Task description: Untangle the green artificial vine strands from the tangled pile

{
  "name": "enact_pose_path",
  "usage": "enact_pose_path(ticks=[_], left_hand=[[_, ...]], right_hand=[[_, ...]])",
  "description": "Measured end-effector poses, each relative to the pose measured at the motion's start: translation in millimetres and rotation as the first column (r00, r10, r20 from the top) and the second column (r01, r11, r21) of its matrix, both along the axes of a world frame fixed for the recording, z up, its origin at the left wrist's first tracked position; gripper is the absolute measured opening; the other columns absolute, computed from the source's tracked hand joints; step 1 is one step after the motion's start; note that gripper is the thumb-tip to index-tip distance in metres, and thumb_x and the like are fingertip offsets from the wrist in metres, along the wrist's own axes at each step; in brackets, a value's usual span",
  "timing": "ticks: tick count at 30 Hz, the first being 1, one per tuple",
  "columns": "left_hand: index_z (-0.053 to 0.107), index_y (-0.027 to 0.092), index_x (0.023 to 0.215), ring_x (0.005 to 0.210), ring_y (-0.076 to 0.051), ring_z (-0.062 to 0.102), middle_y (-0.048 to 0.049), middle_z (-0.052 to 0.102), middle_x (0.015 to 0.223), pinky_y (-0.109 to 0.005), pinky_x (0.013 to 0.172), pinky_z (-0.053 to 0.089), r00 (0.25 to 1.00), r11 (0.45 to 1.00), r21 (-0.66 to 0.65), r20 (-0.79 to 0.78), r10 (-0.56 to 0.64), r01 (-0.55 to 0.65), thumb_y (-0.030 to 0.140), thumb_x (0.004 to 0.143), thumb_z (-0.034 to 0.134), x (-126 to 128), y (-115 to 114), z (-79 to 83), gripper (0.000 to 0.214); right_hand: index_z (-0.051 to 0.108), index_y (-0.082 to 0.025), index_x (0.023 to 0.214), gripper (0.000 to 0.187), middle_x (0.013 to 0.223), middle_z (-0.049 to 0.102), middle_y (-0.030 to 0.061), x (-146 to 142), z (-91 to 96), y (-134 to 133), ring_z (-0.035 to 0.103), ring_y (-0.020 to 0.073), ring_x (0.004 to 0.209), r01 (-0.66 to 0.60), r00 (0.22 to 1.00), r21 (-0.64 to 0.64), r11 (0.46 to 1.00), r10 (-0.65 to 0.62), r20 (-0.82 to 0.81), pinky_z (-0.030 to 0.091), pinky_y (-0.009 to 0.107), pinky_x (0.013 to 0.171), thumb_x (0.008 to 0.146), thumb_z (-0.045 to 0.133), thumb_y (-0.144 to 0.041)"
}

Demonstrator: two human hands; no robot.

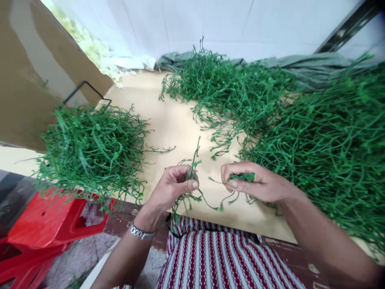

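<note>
My left hand [177,184] is closed, thumb against the fingers, on a few thin green branching stems [193,162], which look like artificial flower stems. Their ends stick up above the fist and hang below it over the table edge. My right hand [249,180] is curled round a small bunch of the same green stems [242,176], with a few thin ends trailing under the fingers. A short gap separates the two hands, both just above the tan tabletop [168,120] near its front edge. Part of each bunch is hidden by the fingers.
Loose green stems lie in a heap on the left [93,148], another at the back [228,80] and a large one on the right [331,144]. A cardboard box [33,76] stands at the far left, with pale yellow pieces [84,40] behind it. Below is a red stool [45,220].
</note>
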State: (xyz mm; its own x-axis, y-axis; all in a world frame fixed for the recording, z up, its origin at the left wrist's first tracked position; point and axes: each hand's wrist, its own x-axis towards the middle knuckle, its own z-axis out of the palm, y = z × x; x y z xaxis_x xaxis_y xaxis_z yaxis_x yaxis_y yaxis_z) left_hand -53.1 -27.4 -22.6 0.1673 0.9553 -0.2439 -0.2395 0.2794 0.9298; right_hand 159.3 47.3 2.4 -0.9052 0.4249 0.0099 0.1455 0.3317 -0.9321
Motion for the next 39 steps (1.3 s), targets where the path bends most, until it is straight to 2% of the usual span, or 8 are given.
enact_pose_path(ticks=[4, 9, 14, 17, 22, 29, 36, 39], left_hand=[[0.059, 0.011, 0.062, 0.046, -0.005, 0.035, 0.0033, 0.046, 0.052, -0.02, 0.046, 0.026, 0.993, 0.995, -0.011, 0.065, 0.096, -0.095, 0.031, 0.061, 0.072, 8, 0, -5.6, 0.024], [0.062, 0.011, 0.064, 0.047, -0.006, 0.039, 0.0022, 0.05, 0.053, -0.02, 0.047, 0.03, 0.982, 0.983, -0.025, 0.049, 0.184, -0.183, 0.028, 0.059, 0.073, 12, -1, -6.6, 0.021], [0.066, 0.012, 0.066, 0.049, -0.006, 0.044, 0.0016, 0.055, 0.055, -0.019, 0.049, 0.034, 0.97, 0.969, -0.052, 0.003, 0.244, -0.244, 0.022, 0.06, 0.072, 17, 1, -10.3, 0.014], [0.069, 0.012, 0.07, 0.053, -0.007, 0.049, -0.0001, 0.06, 0.061, -0.019, 0.053, 0.038, 0.967, 0.966, -0.051, 0.0, 0.254, -0.254, 0.019, 0.06, 0.071, 19, 1, -11.1, 0.012], [0.069, 0.013, 0.072, 0.057, -0.008, 0.054, -0.0012, 0.064, 0.066, -0.021, 0.059, 0.043, 0.966, 0.963, -0.094, 0.019, 0.257, -0.254, 0.013, 0.059, 0.066, 19, -1, -10.8, 0.014], [0.064, 0.012, 0.075, 0.056, -0.009, 0.056, -0.0001, 0.061, 0.062, -0.019, 0.053, 0.042, 0.959, 0.957, -0.066, 0.004, 0.284, -0.283, 0.01, 0.058, 0.066, 21, 0, -12.4, 0.017], [0.059, 0.013, 0.075, 0.052, -0.006, 0.051, 0.0032, 0.057, 0.06, -0.017, 0.051, 0.043, 0.93, 0.936, 0.047, -0.102, 0.353, -0.35, 0.01, 0.06, 0.066, 25, -1, -10.7, 0.017], [0.058, 0.013, 0.072, 0.049, -0.006, 0.05, 0.0038, 0.056, 0.059, -0.017, 0.048, 0.043, 0.921, 0.927, 0.072, -0.108, 0.373, -0.367, 0.011, 0.062, 0.066, 29, -1, -10.3, 0.013]], right_hand=[[0.051, -0.016, 0.076, 0.029, 0.092, 0.054, 0.0089, -2, -9.5, -8, 0.053, 0.0164, 0.088, 0.196, 0.98, 0.13, 0.972, -0.196, -0.006, 0.044, 0.031, 0.078, 0.092, 0.035, -0.034], [0.052, -0.016, 0.085, 0.014, 0.132, 0.04, 0.0139, -4, -20.4, -14, 0.035, 0.0214, 0.125, 0.21, 0.97, 0.385, 0.899, -0.242, 0.036, 0.032, 0.04, 0.101, 0.089, 0.04, -0.021], [0.053, -0.017, 0.095, 0.014, 0.09, 0.062, 0.0071, -9, -24.6, -17, 0.059, 0.0147, 0.081, 0.251, 0.961, 0.283, 0.926, -0.274, 0.045, 0.046, 0.027, 0.074, 0.088, 0.04, -0.018], [0.054, -0.016, 0.087, 0.012, 0.065, 0.055, -0.0012, -16, -27.9, -20, 0.05, 0.0098, 0.057, 0.315, 0.941, 0.231, 0.921, -0.335, 0.052, 0.039, 0.02, 0.056, 0.085, 0.042, -0.015], [0.054, -0.016, 0.08, 0.01, 0.065, 0.05, -0.0025, -20, -28.9, -21, 0.043, 0.0086, 0.056, 0.451, 0.89, 0.139, 0.882, -0.456, 0.007, 0.033, 0.019, 0.052, 0.08, 0.044, -0.012], [0.047, -0.017, 0.068, 0.02, 0.064, 0.048, -0.0014, -15, -32.2, -19, 0.044, 0.011, 0.062, 0.468, 0.881, -0.026, 0.883, -0.469, -0.055, 0.035, 0.022, 0.057, 0.083, 0.05, -0.029], [0.045, -0.018, 0.08, 0.005, 0.077, 0.051, 0.0023, -26, -24.5, -30, 0.048, 0.013, 0.068, 0.386, 0.917, 0.272, 0.882, -0.398, -0.011, 0.039, 0.023, 0.061, 0.084, 0.046, -0.019], [0.043, -0.019, 0.089, 0.025, 0.093, 0.052, 0.0068, -33, -31.3, -34, 0.052, 0.0167, 0.083, 0.326, 0.937, 0.421, 0.847, -0.349, -0.022, 0.042, 0.027, 0.07, 0.071, 0.044, -0.002]])
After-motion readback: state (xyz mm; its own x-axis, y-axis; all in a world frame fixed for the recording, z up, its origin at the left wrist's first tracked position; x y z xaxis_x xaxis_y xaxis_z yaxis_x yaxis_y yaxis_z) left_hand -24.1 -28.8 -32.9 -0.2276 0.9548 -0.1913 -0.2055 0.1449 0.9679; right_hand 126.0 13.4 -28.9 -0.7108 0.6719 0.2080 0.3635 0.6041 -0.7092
